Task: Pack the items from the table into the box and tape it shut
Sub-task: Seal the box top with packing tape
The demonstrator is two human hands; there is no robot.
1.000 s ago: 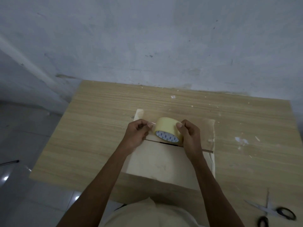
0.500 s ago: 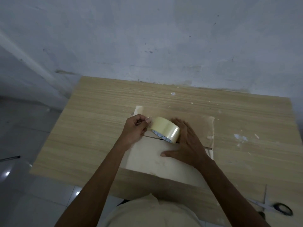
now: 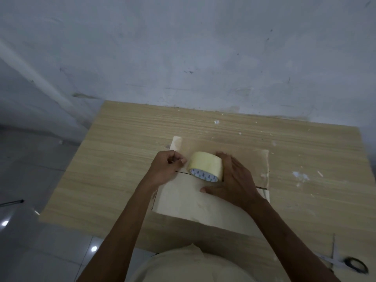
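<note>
step: taping; box [image 3: 183, 202] flaps are down, seam [image 3: 182, 172] looks bare
box: on counter [image 3: 122, 159], near front edge
tape roll [image 3: 204, 164]: on edge on the lid, over the seam, between both hands
left hand [image 3: 165, 169]: grip pinched on roll's left edge, likely the loose end; wrist low
right hand [image 3: 234, 184]: grip apart, fingers straight, flat on lid, touching roll's right side
next: probably stick end down, run roll along seam; scissors [image 3: 345, 263] lie at near right corner
</note>
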